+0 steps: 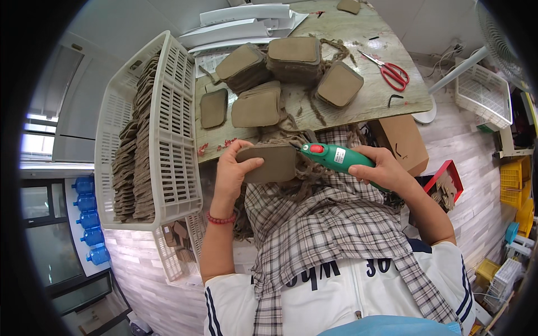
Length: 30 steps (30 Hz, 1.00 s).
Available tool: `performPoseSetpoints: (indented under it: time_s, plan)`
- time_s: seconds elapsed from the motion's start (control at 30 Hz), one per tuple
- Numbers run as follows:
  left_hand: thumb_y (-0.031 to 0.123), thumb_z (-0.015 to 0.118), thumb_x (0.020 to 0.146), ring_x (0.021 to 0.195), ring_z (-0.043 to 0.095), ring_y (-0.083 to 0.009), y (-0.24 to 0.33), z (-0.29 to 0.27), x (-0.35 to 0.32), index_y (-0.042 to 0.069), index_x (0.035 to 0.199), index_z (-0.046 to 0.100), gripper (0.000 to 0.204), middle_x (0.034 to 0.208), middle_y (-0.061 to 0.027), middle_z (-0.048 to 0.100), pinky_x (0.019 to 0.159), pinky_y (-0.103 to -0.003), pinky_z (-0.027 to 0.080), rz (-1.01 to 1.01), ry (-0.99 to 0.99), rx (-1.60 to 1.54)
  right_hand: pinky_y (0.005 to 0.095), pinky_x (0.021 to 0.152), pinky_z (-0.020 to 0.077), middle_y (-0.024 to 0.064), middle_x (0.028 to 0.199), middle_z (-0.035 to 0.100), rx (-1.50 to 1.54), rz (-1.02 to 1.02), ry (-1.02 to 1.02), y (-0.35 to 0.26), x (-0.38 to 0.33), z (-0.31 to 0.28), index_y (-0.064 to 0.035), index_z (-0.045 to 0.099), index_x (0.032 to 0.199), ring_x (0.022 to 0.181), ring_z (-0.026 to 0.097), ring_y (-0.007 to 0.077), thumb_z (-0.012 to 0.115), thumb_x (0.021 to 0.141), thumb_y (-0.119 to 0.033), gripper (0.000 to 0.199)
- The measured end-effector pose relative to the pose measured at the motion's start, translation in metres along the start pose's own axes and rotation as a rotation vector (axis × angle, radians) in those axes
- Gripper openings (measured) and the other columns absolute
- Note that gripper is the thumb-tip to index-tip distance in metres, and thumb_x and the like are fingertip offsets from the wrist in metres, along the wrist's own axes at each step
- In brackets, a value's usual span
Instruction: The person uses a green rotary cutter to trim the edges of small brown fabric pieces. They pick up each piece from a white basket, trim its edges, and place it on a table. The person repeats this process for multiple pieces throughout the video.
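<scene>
By the closed fingers [253,163] of the left hand [230,169], a flat brown rounded-rectangular pad [272,162] is pinched at its left end, by the tabletop [364,106]'s near edge. By the right hand [385,168], a green cylindrical tool with a red switch [335,157] is gripped, its tip at the pad's upper right corner; contact cannot be confirmed. The tool's rear is partly hidden.

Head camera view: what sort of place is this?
Likely a small workshop, judging by a green handheld power tool, red-handled scissors on a worktable, and a white plastic crate of stacked brown pads.
</scene>
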<state>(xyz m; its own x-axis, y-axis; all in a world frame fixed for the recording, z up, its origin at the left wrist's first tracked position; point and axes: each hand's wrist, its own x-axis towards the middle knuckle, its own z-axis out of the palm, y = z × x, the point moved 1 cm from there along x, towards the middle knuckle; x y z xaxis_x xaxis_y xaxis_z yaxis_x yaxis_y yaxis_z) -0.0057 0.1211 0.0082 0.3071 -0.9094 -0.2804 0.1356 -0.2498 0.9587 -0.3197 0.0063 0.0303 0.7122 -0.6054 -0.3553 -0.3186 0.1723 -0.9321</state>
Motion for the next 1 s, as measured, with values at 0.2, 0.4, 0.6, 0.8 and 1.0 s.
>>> performPoseSetpoints:
  time_s: [0.2,0.4,0.6,0.8,1.0]
  plan:
    - [-0.001,0.071,0.079,0.077,0.065,-0.0115,-0.013,-0.001,0.006,-0.002,0.096,0.066,0.018,0.09,-0.0066,0.07,0.072,-0.025,0.053,0.047,0.036,-0.202,0.0217,0.057,0.0474,0.003,0.082,0.062,-0.031,0.032,-0.041,0.009,0.004,0.0,0.0023,0.061,0.116,0.067,0.057,0.0069,0.072,0.084,-0.024,0.042]
    - [-0.002,0.071,0.079,0.073,0.065,-0.0116,-0.011,0.004,0.006,-0.002,0.094,0.068,0.016,0.087,-0.0065,0.07,0.069,-0.025,0.054,-0.024,-0.044,-0.132,0.0239,0.06,0.0488,0.0037,0.085,0.062,-0.161,-0.041,-0.046,0.007,0.004,-0.001,0.0017,0.061,0.118,0.069,0.058,0.0079,0.073,0.082,-0.025,0.046]
    - [-0.001,0.073,0.077,0.072,0.065,-0.0102,-0.015,0.01,0.006,-0.002,0.094,0.068,0.018,0.086,-0.0064,0.07,0.067,-0.023,0.053,-0.091,-0.098,-0.08,0.026,0.065,0.0493,0.0058,0.087,0.063,-0.23,-0.099,-0.051,0.01,0.008,0.003,0.002,0.061,0.118,0.073,0.059,0.0105,0.073,0.082,-0.025,0.047]
    - [-0.002,0.073,0.076,0.071,0.064,-0.0097,-0.008,0.018,0.004,-0.002,0.094,0.068,0.019,0.084,-0.0047,0.07,0.068,-0.023,0.053,-0.173,-0.213,-0.021,0.0279,0.07,0.0497,0.0074,0.09,0.064,-0.25,-0.134,-0.05,0.009,0.012,0.011,0.002,0.06,0.119,0.078,0.06,0.013,0.074,0.082,-0.026,0.049]
    - [-0.002,0.073,0.076,0.072,0.064,-0.0091,-0.005,0.026,0.001,-0.001,0.095,0.069,0.019,0.084,-0.0041,0.07,0.069,-0.023,0.053,-0.194,-0.251,0.028,0.0279,0.069,0.05,0.0081,0.089,0.065,-0.243,-0.101,-0.078,-0.002,0.017,0.015,0.001,0.061,0.118,0.076,0.061,0.0129,0.074,0.081,-0.028,0.049]
